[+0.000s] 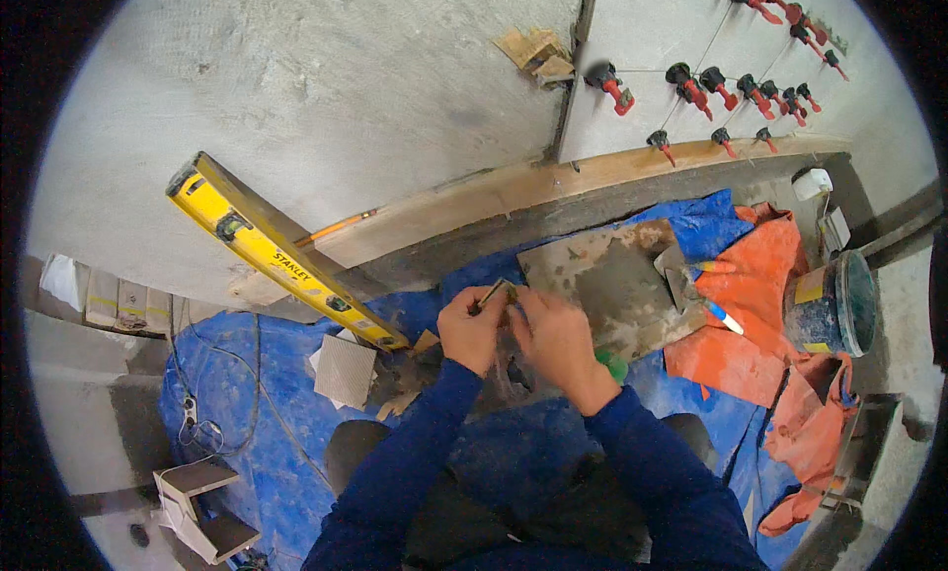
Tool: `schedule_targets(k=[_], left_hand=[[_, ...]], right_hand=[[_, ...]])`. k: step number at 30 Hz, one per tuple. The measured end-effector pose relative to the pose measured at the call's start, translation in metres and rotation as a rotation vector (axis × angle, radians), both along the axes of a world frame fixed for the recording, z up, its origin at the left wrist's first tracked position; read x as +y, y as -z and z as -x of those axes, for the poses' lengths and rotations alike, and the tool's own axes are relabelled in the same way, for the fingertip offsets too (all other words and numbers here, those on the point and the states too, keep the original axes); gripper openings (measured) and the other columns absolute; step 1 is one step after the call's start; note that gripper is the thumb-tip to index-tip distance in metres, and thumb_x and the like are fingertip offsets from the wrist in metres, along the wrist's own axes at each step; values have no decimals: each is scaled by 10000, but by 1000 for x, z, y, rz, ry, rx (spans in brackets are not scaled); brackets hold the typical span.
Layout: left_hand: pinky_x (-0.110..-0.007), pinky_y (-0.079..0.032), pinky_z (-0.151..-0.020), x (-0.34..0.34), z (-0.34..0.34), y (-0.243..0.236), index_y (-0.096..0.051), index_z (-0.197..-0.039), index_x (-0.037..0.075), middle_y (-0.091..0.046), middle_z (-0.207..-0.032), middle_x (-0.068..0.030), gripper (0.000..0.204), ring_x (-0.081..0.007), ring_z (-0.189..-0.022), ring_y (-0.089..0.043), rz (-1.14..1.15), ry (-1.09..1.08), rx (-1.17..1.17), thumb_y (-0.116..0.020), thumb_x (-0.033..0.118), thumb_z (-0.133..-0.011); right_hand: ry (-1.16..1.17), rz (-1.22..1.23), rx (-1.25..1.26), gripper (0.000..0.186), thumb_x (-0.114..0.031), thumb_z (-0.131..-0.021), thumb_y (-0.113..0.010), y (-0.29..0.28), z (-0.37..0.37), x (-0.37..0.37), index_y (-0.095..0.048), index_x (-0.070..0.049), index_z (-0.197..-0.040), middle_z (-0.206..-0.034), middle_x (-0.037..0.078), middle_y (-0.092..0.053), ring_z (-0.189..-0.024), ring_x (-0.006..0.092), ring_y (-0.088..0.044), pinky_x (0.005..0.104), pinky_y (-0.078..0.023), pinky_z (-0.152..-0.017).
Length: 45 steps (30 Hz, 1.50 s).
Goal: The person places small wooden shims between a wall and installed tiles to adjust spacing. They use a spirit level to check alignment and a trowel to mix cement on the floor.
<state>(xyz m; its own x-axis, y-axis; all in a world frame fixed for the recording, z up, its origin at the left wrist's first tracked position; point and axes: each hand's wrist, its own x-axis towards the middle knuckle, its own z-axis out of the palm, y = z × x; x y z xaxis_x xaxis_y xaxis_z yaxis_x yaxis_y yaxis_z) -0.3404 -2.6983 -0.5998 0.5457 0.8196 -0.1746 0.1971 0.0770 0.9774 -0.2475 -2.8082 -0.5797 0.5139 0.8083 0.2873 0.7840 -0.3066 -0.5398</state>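
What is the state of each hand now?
Left hand: closed on a small flat brownish piece.
Right hand: touching the same piece; grip cannot be told.

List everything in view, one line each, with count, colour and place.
spirit level: one, yellow, leaning at left against the wall
tile clips: many, red and black, on the wall upper right
wooden plank: one, tan, along the wall base
tarp: one, blue, on the floor
mortar board: one, grey, ahead of the hands
trowel: one, blue-handled, on the board
bucket: one, blue, at right
cloth: orange, at right
small piece: one, dark, pinched in the left hand
left hand: gripping the piece
right hand: touching it
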Motion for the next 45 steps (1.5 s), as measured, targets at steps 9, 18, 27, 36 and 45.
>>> schedule_targets(k=[9, 18, 27, 36, 45], left_hand=[[-299, -544, -823, 9, 6, 8, -675, -1234, -28, -724, -1089, -50, 311, -131, -934, -662, 278, 77, -236, -656, 187, -1009], [-296, -537, -823, 1, 6, -19, -671, -1110, 1, -715, -995, -63, 184, -134, -911, -655, -58, 222, -85, -681, 99, -955], [-287, -549, -743, 6, 4, -31, -658, -1055, -7, -701, -899, -56, 148, -128, -802, -660, -247, 53, -246, -704, 43, -923], [-262, -537, -674, 59, 18, -33, -627, -1096, -13, -676, -922, -51, 176, -112, -772, -653, -178, -327, -404, -684, 86, -962], [-299, -514, -674, 68, 33, -38, -645, -1075, -2, -668, -893, -51, 180, -124, -739, -614, -300, -217, -329, -708, 106, -946]], right_hand=[[33, -110, -24, 395, -171, -932, -683, -11, 5, -2, -634, -41, -1302, -1198, 166, -613, -931, 336, -658, 405, -564, -768], [201, -284, 553, 149, -87, -885, -767, -11, -9, -4, -704, 1, -988, -874, 118, -711, -755, 187, -665, 331, -526, -680], [76, -334, 447, 153, -110, -873, -775, -42, -18, -1, -709, -30, -985, -920, 147, -718, -815, 307, -700, 384, -552, -723], [-105, -213, -445, 247, -79, -798, -683, -92, -35, 105, -727, -76, -1042, -1105, 72, -685, -1015, 288, -634, 398, -556, -823], [-170, -216, -556, 237, -99, -780, -646, -76, -53, 126, -703, -76, -1009, -959, 71, -597, -984, 273, -613, 389, -547, -825]])
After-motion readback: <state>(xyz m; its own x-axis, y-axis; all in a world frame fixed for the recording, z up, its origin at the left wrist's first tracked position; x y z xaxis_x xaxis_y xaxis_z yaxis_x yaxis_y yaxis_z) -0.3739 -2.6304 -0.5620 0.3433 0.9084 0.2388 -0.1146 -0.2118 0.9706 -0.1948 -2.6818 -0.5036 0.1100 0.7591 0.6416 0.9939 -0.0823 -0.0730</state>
